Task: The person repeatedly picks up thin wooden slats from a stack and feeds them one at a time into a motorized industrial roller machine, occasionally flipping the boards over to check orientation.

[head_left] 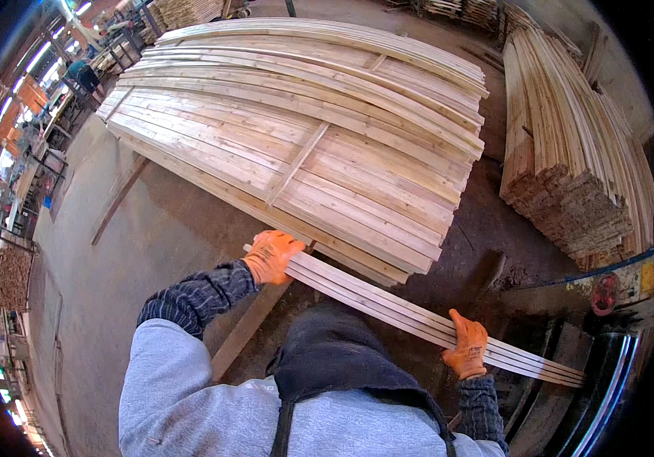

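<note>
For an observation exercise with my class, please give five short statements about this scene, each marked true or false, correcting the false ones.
1. The left hand and right hand are both gloved in orange. True.
2. The hands hold separate things. False: both hold the same thin wooden strips.
3. A crosswise strip lies on the large board stack. True.
4. The left hand is nearer the picture's right edge. False: the right hand is.
5. A long timber pile shows at the picture's right. True.

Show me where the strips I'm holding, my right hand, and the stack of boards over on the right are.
Strips [411, 313]: head view, about midway along them.
Right hand [467, 346]: head view, middle of its gloved surface.
Stack [563, 133]: head view, its upper boards.
</note>
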`<state>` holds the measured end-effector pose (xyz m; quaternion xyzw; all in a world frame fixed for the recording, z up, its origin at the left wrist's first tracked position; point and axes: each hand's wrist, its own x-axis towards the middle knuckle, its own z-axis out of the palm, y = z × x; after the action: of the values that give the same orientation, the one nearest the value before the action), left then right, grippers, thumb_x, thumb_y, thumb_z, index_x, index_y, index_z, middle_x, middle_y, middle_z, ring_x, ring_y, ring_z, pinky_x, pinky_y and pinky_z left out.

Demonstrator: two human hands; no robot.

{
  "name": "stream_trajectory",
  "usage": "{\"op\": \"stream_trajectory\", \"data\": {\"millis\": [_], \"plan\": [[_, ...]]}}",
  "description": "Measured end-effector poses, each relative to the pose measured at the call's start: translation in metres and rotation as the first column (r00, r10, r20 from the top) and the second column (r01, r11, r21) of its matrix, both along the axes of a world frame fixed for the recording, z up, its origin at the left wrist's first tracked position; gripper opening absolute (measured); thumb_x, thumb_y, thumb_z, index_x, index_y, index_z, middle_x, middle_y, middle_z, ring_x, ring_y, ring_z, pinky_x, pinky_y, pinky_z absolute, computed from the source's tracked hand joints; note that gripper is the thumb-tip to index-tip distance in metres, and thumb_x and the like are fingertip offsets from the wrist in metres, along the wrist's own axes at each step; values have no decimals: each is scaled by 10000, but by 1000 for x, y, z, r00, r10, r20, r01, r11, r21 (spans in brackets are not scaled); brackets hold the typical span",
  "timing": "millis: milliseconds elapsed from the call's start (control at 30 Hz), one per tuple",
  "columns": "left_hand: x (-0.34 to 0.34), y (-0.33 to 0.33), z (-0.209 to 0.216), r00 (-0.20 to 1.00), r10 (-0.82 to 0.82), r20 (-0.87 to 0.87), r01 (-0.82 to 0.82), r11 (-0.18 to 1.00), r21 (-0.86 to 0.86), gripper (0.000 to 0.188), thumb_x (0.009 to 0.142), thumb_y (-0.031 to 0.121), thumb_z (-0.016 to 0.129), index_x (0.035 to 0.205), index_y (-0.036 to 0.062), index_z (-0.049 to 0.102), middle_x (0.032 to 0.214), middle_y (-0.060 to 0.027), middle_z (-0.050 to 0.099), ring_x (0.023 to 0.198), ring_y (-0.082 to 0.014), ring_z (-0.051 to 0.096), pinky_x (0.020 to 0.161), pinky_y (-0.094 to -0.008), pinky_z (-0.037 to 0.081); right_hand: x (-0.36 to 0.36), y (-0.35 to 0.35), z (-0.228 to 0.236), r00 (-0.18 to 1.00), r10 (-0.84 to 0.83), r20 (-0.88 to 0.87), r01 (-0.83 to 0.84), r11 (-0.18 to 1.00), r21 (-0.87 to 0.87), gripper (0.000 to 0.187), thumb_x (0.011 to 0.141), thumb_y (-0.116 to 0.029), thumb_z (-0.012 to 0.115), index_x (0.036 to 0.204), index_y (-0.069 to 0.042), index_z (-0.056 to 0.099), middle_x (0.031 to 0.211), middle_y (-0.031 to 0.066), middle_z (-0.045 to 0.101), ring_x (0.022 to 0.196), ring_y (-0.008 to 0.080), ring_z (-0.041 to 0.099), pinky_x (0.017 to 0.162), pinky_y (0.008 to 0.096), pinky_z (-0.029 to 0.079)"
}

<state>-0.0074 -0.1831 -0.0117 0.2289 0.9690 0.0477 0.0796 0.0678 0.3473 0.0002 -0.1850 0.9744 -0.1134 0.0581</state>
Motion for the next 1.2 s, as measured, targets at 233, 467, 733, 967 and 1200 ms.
{"op": "stream_trajectory", "data": {"millis": [233,467,733,967,1200], "plan": [[31,97,39,993,-87,80,85,996,37,662,632,393,863,1172,101,616,1048,-148,682,1021,-365,666,862,-512,506,-29,-87,26,949,316,12,-285,871,-401,969,512,-96,777,1452,-118,544,1199,164,701,1006,390,688,883,446,569],[8,173,51,916,-355,188,239,858,455,607,730,367,838,1210,51,646,990,-170,706,942,-354,700,824,-483,542,-28,-82,27,959,265,95,-232,935,-270,948,531,-87,780,1449,-106,541,1123,148,702,1012,363,692,858,458,558],[-90,130,-12,887,-137,441,-323,500,804,526,887,198,788,1343,10,607,1119,-175,749,1016,-240,730,921,-378,582,-66,16,36,680,-49,731,203,971,-124,855,703,-297,893,1456,-78,553,1394,187,642,1238,356,648,1091,418,490],[-191,26,-43,794,180,581,-607,293,739,550,876,164,782,1371,20,589,1236,-226,685,1125,-292,693,955,-401,564,-301,-28,-53,761,-376,529,643,547,-536,679,904,-186,788,1481,13,493,1460,165,589,1375,282,545,1170,399,418],[-281,-89,-73,756,323,569,-639,179,748,548,902,131,778,1392,32,553,1229,-156,664,1162,-230,666,952,-358,549,-540,93,-225,682,-471,559,580,-117,-806,778,862,31,760,1526,-27,359,1369,173,605,1153,281,659,986,387,548]]}}
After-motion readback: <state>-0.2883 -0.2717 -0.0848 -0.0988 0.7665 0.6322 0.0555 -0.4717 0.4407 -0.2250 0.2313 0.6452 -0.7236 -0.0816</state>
